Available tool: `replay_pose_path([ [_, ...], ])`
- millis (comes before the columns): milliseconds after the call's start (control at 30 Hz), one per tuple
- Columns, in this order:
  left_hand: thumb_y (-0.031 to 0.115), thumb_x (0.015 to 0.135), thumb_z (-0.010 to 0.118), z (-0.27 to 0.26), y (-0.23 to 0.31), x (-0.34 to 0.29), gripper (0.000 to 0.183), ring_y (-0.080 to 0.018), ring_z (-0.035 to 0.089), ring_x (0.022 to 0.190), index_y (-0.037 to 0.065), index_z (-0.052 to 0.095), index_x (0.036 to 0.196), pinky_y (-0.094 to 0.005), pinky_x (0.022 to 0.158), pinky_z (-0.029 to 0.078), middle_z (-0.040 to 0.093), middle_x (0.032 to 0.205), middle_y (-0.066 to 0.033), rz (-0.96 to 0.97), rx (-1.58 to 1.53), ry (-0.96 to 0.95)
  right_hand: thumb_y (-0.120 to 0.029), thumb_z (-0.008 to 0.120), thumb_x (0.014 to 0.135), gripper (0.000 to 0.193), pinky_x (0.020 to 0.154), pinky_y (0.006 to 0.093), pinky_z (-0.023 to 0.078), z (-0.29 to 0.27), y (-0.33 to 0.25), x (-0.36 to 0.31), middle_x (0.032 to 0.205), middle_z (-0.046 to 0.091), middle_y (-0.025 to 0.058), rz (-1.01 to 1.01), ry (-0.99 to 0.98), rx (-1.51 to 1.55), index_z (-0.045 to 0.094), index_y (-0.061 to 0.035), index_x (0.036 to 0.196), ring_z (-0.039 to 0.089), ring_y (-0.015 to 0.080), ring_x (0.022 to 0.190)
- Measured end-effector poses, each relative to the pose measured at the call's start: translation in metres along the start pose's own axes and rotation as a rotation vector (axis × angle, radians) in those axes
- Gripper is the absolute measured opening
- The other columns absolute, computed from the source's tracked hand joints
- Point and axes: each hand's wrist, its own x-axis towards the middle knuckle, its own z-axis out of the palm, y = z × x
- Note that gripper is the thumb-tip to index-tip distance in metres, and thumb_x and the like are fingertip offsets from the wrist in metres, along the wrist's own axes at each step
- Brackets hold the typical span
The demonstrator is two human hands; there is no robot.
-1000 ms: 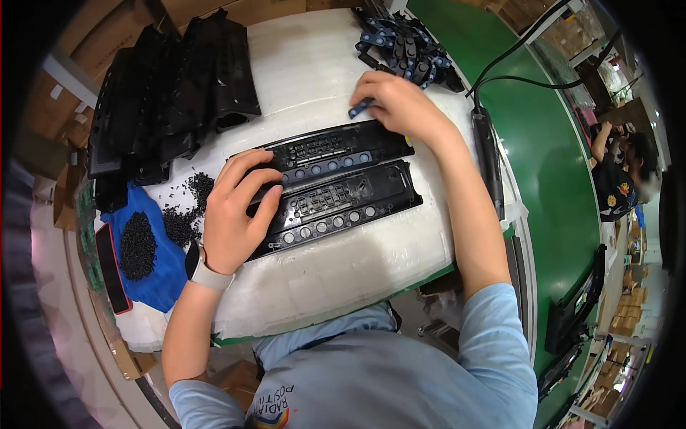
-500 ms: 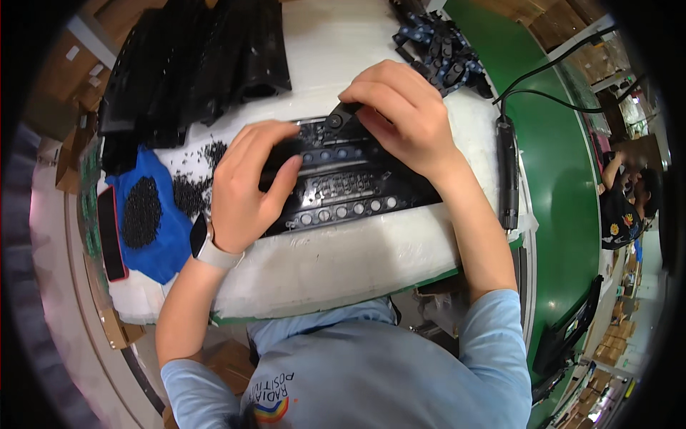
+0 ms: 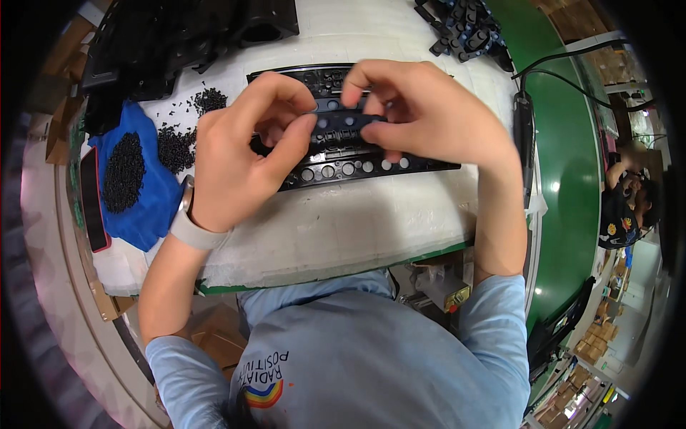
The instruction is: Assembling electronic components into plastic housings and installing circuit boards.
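A dark button strip (image 3: 336, 124) with bluish round dots spans the gap between my two hands. My left hand (image 3: 232, 154), with a pale watch band at its wrist, pinches the strip's left end between thumb and fingers. At the right end, the thumb and fingers of my right hand (image 3: 446, 114) close on the same strip. Beneath lies a long black plastic panel (image 3: 443, 165) with a row of round pale holes along its near edge. Another row of bluish dots shows just behind the held strip. My fingers cover both ends of the strip.
Small black screws (image 3: 125, 171) lie heaped on a blue cloth (image 3: 153, 207), with more loose beside it. A phone (image 3: 93, 196) rests at the left edge. Black housings (image 3: 193, 32) fill the far left; button strips (image 3: 468, 32) are piled far right near a corded electric screwdriver (image 3: 524, 143).
My right hand has lowered and turned, and both hands now hold a strip over the panel. The small dark piece my right fingers held upright no longer shows that way. The view has shifted.
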Motion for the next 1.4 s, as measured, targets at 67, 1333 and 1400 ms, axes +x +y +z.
replay_pose_path([
  [67, 0.004, 0.078, 0.064, -0.006, -0.003, 0.003, 0.009, -0.0119, 0.058, 0.051, 0.004, 0.058, 0.084, -0.0229, 0.049, 0.043, 0.060, 0.062, -0.0041, -0.031, 0.061, -0.150, 0.001, 0.063, 0.071, 0.017, 0.053, 0.0272, 0.049, -0.012, 0.004, -0.005, 0.064, 0.063, 0.0111, 0.119, -0.126, 0.000, 0.061, 0.0024, 0.088, 0.063, 0.0163, 0.049],
  [1333, 0.011, 0.064, 0.076, -0.001, -0.017, 0.012, 0.021, -0.0276, 0.054, 0.073, 0.001, 0.066, 0.081, -0.0357, 0.063, 0.045, 0.058, 0.078, -0.0101, 0.410, 0.183, -0.498, -0.016, 0.076, 0.062, 0.015, 0.059, 0.0402, 0.048, -0.012, 0.009, -0.022, 0.063, 0.063, 0.0108, 0.046, -0.058, -0.863, 0.065, -0.0060, 0.065, 0.063, 0.0309, 0.065],
  [1400, 0.009, 0.065, 0.075, 0.000, -0.022, 0.011, 0.022, -0.0273, 0.054, 0.072, 0.001, 0.067, 0.083, -0.0351, 0.062, 0.045, 0.058, 0.078, -0.0101, 0.423, 0.218, -0.566, -0.016, 0.075, 0.062, 0.015, 0.059, 0.0405, 0.049, -0.005, 0.012, -0.020, 0.063, 0.062, 0.0116, -0.002, -0.085, -0.852, 0.065, -0.0059, 0.064, 0.063, 0.0313, 0.065],
])
